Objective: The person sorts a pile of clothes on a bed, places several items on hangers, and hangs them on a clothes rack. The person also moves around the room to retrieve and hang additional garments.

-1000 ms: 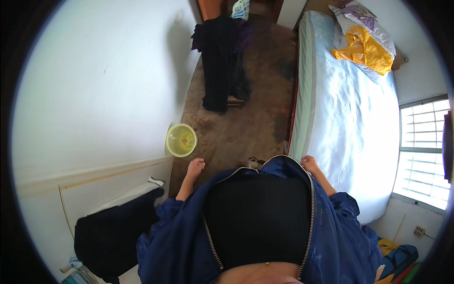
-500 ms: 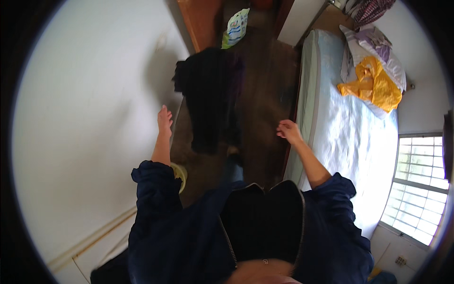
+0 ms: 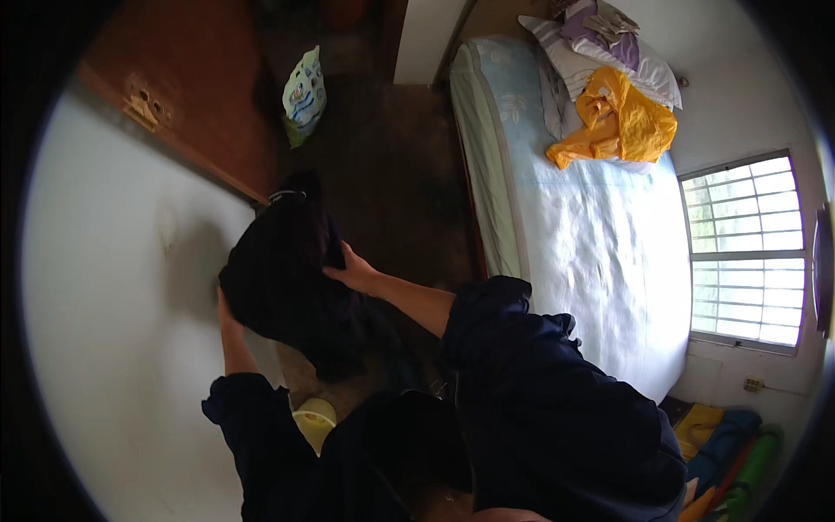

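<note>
A heap of dark clothing (image 3: 287, 270), black with a purplish tint, stands or hangs in front of me beside the white wall. What bears it is hidden under the cloth. My right hand (image 3: 352, 269) grips its right side, thumb uppermost and fingertips sunk in the fabric. At the left edge is my left hand (image 3: 226, 306), touching the cloth on the wall side; its fingers are mostly hidden. A small pale band (image 3: 287, 197) shows at the far top of the heap.
A yellow bucket (image 3: 315, 421) sits near my body by the wall. Ahead are a brown door (image 3: 187, 78) and a printed plastic bag (image 3: 303, 100) on the floor. To the right lies a bed (image 3: 591, 235) with pillows and an orange-yellow cloth (image 3: 622, 122), beside a barred window (image 3: 744, 252).
Both hands, empty and apart before, have come onto the dark clothing. My right hand swung left across my body. My view has turned right, so the scene sits further left.
</note>
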`<action>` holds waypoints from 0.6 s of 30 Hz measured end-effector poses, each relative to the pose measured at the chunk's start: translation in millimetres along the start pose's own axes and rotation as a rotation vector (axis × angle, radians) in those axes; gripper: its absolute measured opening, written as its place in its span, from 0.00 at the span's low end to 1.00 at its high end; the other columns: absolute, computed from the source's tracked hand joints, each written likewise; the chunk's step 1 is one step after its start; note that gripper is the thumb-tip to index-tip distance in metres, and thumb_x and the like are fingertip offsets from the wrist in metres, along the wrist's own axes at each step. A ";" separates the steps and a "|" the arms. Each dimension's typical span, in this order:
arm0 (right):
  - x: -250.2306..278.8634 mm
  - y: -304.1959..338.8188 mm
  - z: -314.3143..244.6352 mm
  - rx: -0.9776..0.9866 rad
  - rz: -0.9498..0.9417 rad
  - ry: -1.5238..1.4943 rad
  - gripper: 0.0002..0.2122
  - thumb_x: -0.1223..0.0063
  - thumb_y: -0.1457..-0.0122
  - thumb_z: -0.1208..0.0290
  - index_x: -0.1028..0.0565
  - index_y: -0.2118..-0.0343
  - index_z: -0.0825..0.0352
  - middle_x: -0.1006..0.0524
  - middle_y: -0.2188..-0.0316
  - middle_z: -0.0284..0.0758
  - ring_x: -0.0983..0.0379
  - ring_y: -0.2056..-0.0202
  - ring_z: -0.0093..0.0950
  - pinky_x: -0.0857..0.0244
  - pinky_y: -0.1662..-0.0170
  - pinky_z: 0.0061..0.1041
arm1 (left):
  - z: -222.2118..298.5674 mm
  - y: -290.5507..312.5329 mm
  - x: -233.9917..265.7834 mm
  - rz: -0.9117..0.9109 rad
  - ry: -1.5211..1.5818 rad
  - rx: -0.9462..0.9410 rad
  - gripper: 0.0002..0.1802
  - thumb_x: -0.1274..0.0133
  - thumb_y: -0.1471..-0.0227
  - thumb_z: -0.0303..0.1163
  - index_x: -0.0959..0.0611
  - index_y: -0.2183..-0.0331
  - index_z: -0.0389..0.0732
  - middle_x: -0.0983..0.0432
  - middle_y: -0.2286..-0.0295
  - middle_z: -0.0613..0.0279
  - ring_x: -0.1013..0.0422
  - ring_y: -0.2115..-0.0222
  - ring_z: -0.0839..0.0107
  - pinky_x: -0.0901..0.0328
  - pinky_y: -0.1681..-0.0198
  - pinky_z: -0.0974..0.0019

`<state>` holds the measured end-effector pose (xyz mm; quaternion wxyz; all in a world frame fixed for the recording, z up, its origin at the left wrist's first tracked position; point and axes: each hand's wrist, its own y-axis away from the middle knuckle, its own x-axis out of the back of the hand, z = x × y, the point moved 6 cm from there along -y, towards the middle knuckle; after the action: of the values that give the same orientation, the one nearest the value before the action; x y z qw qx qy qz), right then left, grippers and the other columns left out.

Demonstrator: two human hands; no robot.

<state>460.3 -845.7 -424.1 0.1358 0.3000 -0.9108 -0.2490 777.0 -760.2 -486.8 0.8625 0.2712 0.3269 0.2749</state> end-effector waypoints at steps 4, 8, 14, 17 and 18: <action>-3.3 -18.7 -12.9 0.098 -0.145 -0.115 0.43 0.40 0.57 0.64 0.58 0.43 0.68 0.44 0.47 0.48 0.48 0.45 0.37 0.50 0.44 0.30 | -6.8 3.3 15.6 -0.015 0.076 -0.080 0.27 0.60 0.48 0.48 0.33 0.52 0.38 0.32 0.57 0.60 0.34 0.58 0.66 0.37 0.55 0.65; -18.1 -28.8 -15.6 0.034 -0.313 0.019 0.40 0.39 0.59 0.63 0.51 0.45 0.71 0.41 0.49 0.48 0.45 0.47 0.39 0.49 0.45 0.30 | -10.7 36.1 32.7 0.271 0.015 -0.077 0.27 0.61 0.47 0.46 0.34 0.51 0.38 0.33 0.56 0.59 0.35 0.56 0.66 0.40 0.52 0.65; -113.9 -39.9 -20.8 0.288 -0.613 0.146 0.41 0.43 0.57 0.59 0.53 0.44 0.72 0.44 0.47 0.50 0.49 0.45 0.39 0.52 0.44 0.28 | -19.3 139.6 101.4 0.603 -0.029 -0.089 0.29 0.61 0.48 0.49 0.34 0.52 0.37 0.33 0.56 0.59 0.36 0.57 0.66 0.41 0.53 0.66; -153.2 -43.0 -10.8 0.376 -0.657 0.150 0.39 0.44 0.54 0.60 0.52 0.44 0.72 0.42 0.47 0.48 0.46 0.46 0.39 0.50 0.45 0.30 | -26.7 176.5 140.3 0.739 0.003 -0.135 0.30 0.62 0.48 0.51 0.33 0.52 0.36 0.32 0.57 0.59 0.35 0.58 0.66 0.41 0.54 0.66; -152.4 -44.1 -2.6 0.385 -0.694 0.113 0.37 0.45 0.54 0.61 0.51 0.44 0.71 0.42 0.48 0.47 0.44 0.47 0.39 0.49 0.46 0.29 | -28.3 179.7 150.4 0.779 0.007 -0.141 0.30 0.62 0.48 0.51 0.33 0.52 0.36 0.32 0.57 0.59 0.35 0.58 0.67 0.41 0.54 0.66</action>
<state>601.8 -783.8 -460.4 0.0350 0.6231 -0.7764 -0.0881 798.9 -528.0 -450.9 0.7090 0.3140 0.1827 0.6044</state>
